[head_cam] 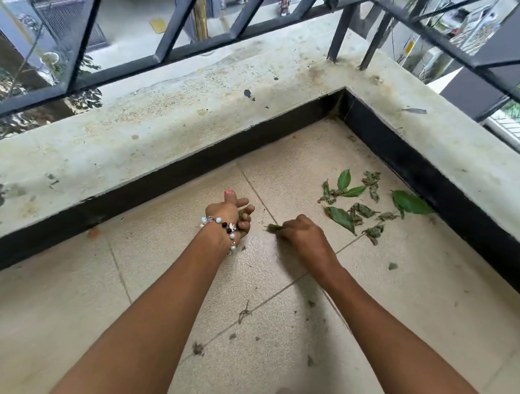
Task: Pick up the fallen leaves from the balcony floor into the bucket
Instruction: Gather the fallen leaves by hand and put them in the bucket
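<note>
Leaves point(374, 201) look featherlight, thin, some limp, some dried and crumbly; best pinched by an edge or scooped in bunches. Mixed glossy green and curled brownish ones lie scattered on the tile floor point(74, 304) near the corner. Right hand point(299, 232) pinches one leaf point(274, 227); left hand point(233, 213) curls round gathered bits. Bucket not visible.

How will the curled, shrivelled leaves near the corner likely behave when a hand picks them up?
The shrivelled leaves look dried and crumpled, so they are probably very light and may crumble; small fragments already dot the floor. The flat green leaf looks fresher, likely bendy rather than brittle. The right hand pinches one leaf, which suggests a pinch is enough.
</note>
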The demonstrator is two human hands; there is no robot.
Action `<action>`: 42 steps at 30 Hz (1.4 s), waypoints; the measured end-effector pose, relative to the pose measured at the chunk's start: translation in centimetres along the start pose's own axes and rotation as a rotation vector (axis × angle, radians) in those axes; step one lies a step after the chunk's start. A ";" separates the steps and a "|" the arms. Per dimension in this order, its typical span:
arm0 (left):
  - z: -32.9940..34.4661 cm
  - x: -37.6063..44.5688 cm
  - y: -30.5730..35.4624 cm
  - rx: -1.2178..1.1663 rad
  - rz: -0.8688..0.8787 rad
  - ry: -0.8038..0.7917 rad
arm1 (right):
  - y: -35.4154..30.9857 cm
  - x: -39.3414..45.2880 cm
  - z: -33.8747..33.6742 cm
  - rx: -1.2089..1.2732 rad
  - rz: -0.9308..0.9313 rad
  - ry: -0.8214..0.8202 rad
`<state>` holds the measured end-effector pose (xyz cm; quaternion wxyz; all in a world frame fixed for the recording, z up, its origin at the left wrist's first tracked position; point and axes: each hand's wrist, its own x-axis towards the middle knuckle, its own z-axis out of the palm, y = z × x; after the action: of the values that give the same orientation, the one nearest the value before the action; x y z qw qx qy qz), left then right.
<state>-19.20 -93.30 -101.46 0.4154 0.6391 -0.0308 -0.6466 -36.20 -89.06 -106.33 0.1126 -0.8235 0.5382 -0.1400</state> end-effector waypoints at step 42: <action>9.9 1.1 -4.2 -0.035 -0.132 -0.060 | 13.5 4.4 -4.7 -0.004 0.571 -0.173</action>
<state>-29.58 -96.09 -102.93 0.3820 0.6127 0.0105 -0.6918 -47.72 -98.56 -106.04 0.1911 -0.6479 0.7367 -0.0308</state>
